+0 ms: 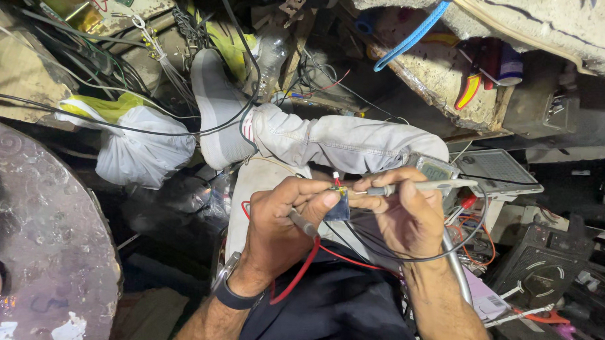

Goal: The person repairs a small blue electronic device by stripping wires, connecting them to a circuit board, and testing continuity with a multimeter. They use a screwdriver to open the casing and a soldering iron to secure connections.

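left hand [281, 221]: fingers closed, pinching small circuit board [338, 203] by thumb and forefinger, red probe lead [299, 274] tucked in grip
right hand [401, 213]: curled, fingers clamped round soldering iron [420, 184], tip at board
board place: centre, between both hands, above lap
wristband [234, 298]: dark, left wrist
far: grey shoe [216, 106], white bag [141, 152] left
right: grey meter [500, 171]

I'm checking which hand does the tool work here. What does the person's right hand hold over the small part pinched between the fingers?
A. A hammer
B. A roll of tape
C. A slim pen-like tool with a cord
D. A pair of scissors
C: the right hand grips a slim pen-like tool, its tip at the small dark part that the left hand pinches.
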A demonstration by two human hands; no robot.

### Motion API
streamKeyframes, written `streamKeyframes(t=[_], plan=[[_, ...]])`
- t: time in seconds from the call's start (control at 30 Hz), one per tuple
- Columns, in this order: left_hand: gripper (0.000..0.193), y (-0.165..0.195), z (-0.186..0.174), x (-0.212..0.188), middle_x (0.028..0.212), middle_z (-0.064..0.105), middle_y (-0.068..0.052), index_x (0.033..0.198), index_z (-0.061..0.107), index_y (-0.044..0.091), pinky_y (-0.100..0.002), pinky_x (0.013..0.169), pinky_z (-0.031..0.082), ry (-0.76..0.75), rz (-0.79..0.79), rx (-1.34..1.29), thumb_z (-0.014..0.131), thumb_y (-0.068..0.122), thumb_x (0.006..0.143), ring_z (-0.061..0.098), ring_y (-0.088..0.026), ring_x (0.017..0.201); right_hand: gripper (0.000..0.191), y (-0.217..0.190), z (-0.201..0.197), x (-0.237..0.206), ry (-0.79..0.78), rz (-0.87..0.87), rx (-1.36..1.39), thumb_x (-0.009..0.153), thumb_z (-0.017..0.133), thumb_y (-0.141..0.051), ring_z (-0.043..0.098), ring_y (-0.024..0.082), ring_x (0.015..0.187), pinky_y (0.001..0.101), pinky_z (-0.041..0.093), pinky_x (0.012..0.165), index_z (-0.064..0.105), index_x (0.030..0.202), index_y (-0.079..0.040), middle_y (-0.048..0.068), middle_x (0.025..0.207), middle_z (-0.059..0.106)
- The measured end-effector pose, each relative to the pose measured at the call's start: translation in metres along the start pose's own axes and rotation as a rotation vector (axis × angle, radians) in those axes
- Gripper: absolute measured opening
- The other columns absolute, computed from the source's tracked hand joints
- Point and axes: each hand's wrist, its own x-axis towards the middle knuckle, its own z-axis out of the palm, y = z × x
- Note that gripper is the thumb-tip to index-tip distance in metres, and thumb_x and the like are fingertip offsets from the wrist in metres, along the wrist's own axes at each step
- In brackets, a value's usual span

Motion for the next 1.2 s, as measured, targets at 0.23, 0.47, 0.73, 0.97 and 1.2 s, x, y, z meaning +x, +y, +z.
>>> streamKeyframes(t=[0.23, 0.47, 0.73, 0.97, 1.2], plan=[[0.015, 0.003, 0.003, 0.001, 0.082, 0.080, -0.008, 0.106, 0.067, -0.001, -0.022, 0.053, 0.049, 0.027, -0.062, 0.095, 0.072, 0.011, 0.098, 0.068, -0.005, 0.062, 0.014, -0.008, 0.030, -0.011, -0.024, -0.461, -0.963, 0.104, 0.060, -0.010, 0.073, 0.027, 0.096, 0.0404, 0.059, 0.092, 0.066, 0.103, 0.003, 0.018, 0.102, 0.072], [0.015, 0.009, 0.006, -0.001, 0.093, 0.079, -0.010, 0.111, 0.064, -0.002, -0.023, 0.059, 0.056, 0.020, 0.028, 0.066, 0.069, 0.008, 0.101, 0.076, -0.010, 0.073, 0.019, -0.002, 0.055, 0.003, -0.046, -0.698, -1.520, 0.086, 0.082, 0.001, 0.073, 0.023, 0.080, 0.0313, 0.057, 0.071, 0.072, 0.102, 0.003, 0.013, 0.092, 0.073], [0.015, 0.006, 0.008, -0.001, 0.077, 0.075, -0.008, 0.110, 0.067, -0.002, -0.025, 0.054, 0.055, -0.014, 0.045, 0.135, 0.071, 0.008, 0.099, 0.075, -0.012, 0.065, 0.011, -0.017, 0.057, 0.013, -0.189, -0.722, -1.610, 0.091, 0.076, 0.002, 0.074, 0.023, 0.081, 0.0342, 0.059, 0.074, 0.070, 0.099, 0.002, 0.011, 0.091, 0.073], [0.015, 0.004, 0.011, -0.001, 0.081, 0.075, -0.007, 0.110, 0.066, 0.000, -0.024, 0.056, 0.055, 0.044, 0.089, 0.134, 0.072, 0.008, 0.099, 0.076, -0.012, 0.068, 0.013, -0.020, 0.055, 0.013, -0.212, -0.732, -1.600, 0.091, 0.075, 0.002, 0.075, 0.026, 0.086, 0.0358, 0.059, 0.078, 0.069, 0.102, 0.002, 0.012, 0.094, 0.073], [0.017, 0.006, 0.012, -0.002, 0.092, 0.077, -0.012, 0.116, 0.066, -0.001, -0.028, 0.064, 0.059, 0.041, 0.178, 0.163, 0.070, 0.006, 0.101, 0.077, -0.018, 0.076, 0.015, -0.022, 0.052, 0.010, -0.212, -0.655, -1.644, 0.091, 0.077, -0.003, 0.071, 0.025, 0.075, 0.0358, 0.055, 0.067, 0.065, 0.101, 0.000, 0.009, 0.089, 0.070]])
